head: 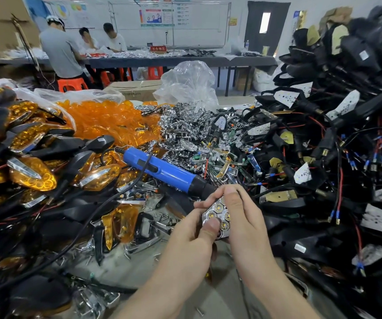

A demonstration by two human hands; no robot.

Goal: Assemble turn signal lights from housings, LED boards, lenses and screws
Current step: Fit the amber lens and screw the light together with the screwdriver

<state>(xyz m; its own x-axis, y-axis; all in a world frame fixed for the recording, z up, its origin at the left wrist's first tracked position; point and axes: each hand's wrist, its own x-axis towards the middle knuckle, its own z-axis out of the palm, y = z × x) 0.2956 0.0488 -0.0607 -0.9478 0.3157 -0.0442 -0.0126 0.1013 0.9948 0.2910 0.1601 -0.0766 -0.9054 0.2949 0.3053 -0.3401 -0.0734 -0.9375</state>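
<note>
**Both hands on a chrome reflector, near edge of the desk**

Head view, the only one we've got. The left hand (190, 229) and the right hand (243, 217) are both clamped on one chrome reflector (217, 215), held up just above the near-middle of the desk (121, 268). The left thumb presses flat on its face. The right fingers curl over the top and right side. Yellow LEDs show in its honeycomb cells. Whether a housing sits underneath I cannot tell, as the palms hide it.

How will it handle? I'd judge it light and stiff: thin plated plastic, smooth and a bit slippery, and easy to smudge or scratch on the mirror face. The outer rim looks the better place to hold, pinched from both sides, with thumbs off the LED cells.

Just beyond the hands lies the blue electric screwdriver (162, 169), tip toward them. Loose screws (162, 218) are scattered on the desk left of the hands. Amber lenses (107, 120) are heaped toward the far left. Black housings (323, 134) with wired boards pile up along the right side, and finished lights (31, 171) are stacked at the left edge.
</note>
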